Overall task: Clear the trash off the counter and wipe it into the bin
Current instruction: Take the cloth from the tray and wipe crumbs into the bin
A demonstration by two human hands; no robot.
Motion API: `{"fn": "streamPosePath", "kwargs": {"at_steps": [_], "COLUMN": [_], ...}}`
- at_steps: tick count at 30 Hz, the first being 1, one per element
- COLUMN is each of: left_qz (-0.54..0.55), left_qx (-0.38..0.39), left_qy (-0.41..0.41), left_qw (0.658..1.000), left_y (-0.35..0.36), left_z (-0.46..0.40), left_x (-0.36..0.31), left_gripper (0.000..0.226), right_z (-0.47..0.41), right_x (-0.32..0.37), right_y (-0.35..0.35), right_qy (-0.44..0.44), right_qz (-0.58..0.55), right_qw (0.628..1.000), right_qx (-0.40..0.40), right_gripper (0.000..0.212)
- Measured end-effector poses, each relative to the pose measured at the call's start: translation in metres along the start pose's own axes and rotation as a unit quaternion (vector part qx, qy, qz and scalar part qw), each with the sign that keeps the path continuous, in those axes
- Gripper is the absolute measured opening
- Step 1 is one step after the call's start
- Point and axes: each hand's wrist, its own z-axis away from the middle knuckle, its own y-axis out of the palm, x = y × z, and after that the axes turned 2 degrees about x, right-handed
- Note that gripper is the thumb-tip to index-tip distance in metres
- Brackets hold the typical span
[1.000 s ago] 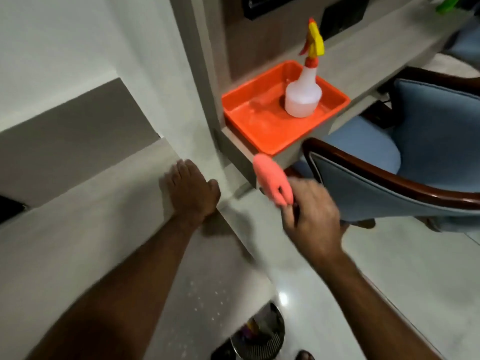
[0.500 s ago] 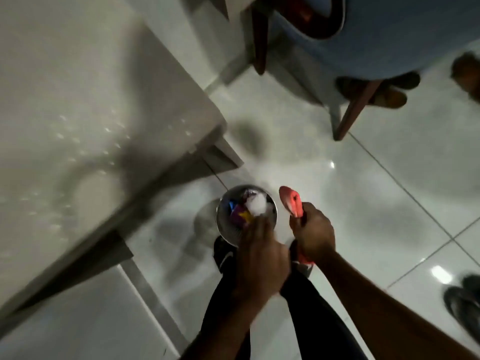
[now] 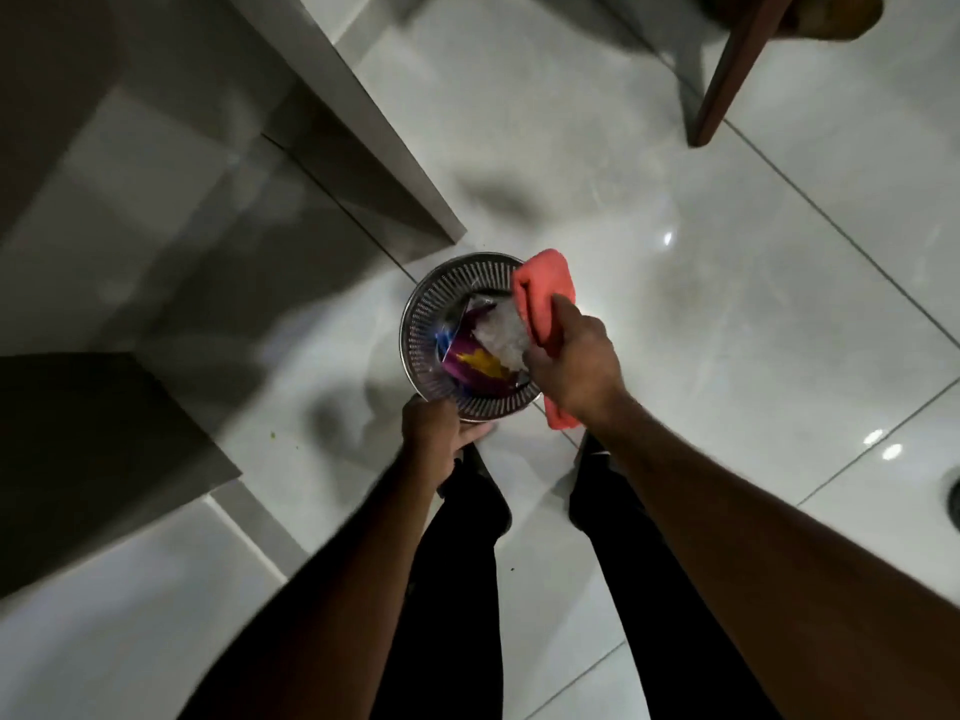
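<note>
A round metal mesh bin (image 3: 423, 324) stands on the white tiled floor in front of my feet. Inside it lie a purple and yellow wrapper (image 3: 475, 363) and a crumpled clear plastic piece (image 3: 501, 332). My right hand (image 3: 574, 363) hovers over the bin's right side, shut on a pink cloth (image 3: 543, 293) that drapes across the rim. At the bin's near rim my left hand (image 3: 436, 433) has its fingers curled around the edge. The counter's corner (image 3: 405, 200) juts out above the bin at upper left.
A wooden chair leg (image 3: 724, 75) stands on the floor at upper right. A lower grey ledge (image 3: 104, 449) sticks out at left. My two legs in dark trousers (image 3: 467, 563) are just behind the bin. Open tiled floor lies to the right.
My view dropped from the counter to the floor. My left hand left the counter, passed over the bin and now grips its near rim. My right hand brought the cloth over the bin.
</note>
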Motion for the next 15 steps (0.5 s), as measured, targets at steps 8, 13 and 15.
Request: {"fn": "streamPosePath", "kwargs": {"at_steps": [8, 13, 15], "left_qz": [-0.015, 0.040, 0.067], "left_qx": [-0.022, 0.016, 0.045], "left_qy": [0.034, 0.065, 0.073], "left_qw": [0.999, 0.997, 0.994], "left_y": [-0.047, -0.080, -0.088], "left_z": [0.176, 0.295, 0.328], "left_x": [-0.044, -0.092, -0.113], "left_gripper": [0.025, 0.026, 0.026], "right_z": [0.107, 0.196, 0.219], "right_x": [0.104, 0.186, 0.219], "right_y": [-0.084, -0.158, -0.183], "right_qy": [0.013, -0.077, -0.104], "right_qz": [0.015, -0.045, -0.083], "right_qw": [0.994, 0.992, 0.988], "right_qx": [-0.110, -0.089, -0.077], "right_gripper": [0.044, 0.037, 0.040]}}
